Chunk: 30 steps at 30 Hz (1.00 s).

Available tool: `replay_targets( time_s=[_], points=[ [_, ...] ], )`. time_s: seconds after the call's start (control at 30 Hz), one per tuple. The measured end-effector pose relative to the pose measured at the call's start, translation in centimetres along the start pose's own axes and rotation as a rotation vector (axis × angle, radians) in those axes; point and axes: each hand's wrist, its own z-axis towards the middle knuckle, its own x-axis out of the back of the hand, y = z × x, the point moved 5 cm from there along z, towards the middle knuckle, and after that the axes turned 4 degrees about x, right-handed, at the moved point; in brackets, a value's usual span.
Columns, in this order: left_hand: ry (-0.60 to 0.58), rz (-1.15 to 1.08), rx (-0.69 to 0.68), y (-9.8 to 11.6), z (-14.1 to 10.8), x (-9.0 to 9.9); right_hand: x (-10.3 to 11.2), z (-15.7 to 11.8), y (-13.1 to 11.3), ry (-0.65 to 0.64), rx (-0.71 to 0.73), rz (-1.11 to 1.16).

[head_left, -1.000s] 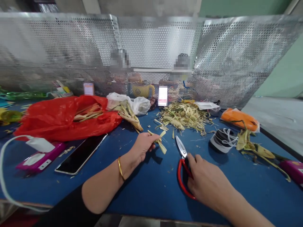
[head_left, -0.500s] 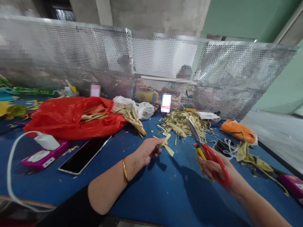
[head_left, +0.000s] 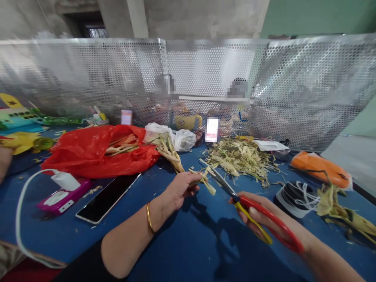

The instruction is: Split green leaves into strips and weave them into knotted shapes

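Note:
My left hand [head_left: 182,190] is closed in a pinch on a small pale-yellow piece of dried husk [head_left: 210,188], whose ends stick out past the fingertips. In my right hand [head_left: 256,214] is a pair of scissors [head_left: 225,184] with one red and one yellow handle, spread apart. Their blades point up and left, and the tips are close to the husk piece; whether they touch it I cannot tell. Behind the blades lies a heap of thin husk strips [head_left: 243,158]. A bundle of dried husks [head_left: 173,154] lies beyond my left hand.
A red plastic bag [head_left: 79,150] with husks lies left of the bundle. Nearer are a phone [head_left: 110,197] and a purple power strip [head_left: 57,203] with a white charger. Black cord [head_left: 293,196] and an orange packet [head_left: 320,168] lie right. A perforated metal screen [head_left: 205,70] stands behind.
My right hand has brought the scissors left and lower, close to the husk piece, and the handles have spread. My left hand stays nearly in place. The camera view has shifted slightly.

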Motion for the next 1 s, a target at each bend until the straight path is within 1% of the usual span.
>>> replay_targets(
  time_s=[0.07,0.13,0.33,0.47,0.57,0.7,0.77,0.83,0.9,1.0],
  points=[
    [-0.001,0.009,-0.005,0.0,0.0,0.0,-0.1,-0.2,0.2,-0.01,-0.055,0.033],
    [-0.007,0.017,-0.008,0.1,-0.1,0.0,-0.2,-0.2,0.5,-0.054,-0.078,0.085],
    [-0.012,0.058,-0.036,0.5,0.0,0.0,0.0,0.0,1.4,-0.161,-0.064,0.174],
    [-0.031,0.098,-0.042,0.6,0.1,0.1,-0.1,0.0,1.6,-0.183,-0.083,0.196],
    [-0.047,0.171,-0.05,0.6,0.0,-0.1,-0.3,0.0,1.4,-0.15,-0.098,0.153],
    [-0.061,0.211,-0.043,0.2,-0.3,-0.6,-0.7,0.1,1.0,-0.038,-0.133,0.053],
    [-0.062,0.182,-0.024,-0.1,-0.3,-0.8,-1.0,0.2,1.0,0.01,-0.15,-0.007],
    [-0.067,0.14,-0.006,-0.5,-0.2,-0.9,-1.3,0.4,1.0,0.022,-0.148,-0.053],
    [-0.064,0.092,0.013,-0.9,-0.2,-0.9,-1.5,0.7,1.0,0.035,-0.115,-0.128],
    [-0.055,0.035,0.036,-1.3,-0.2,-0.9,-1.6,0.9,0.8,0.095,-0.058,-0.296]
  ],
)
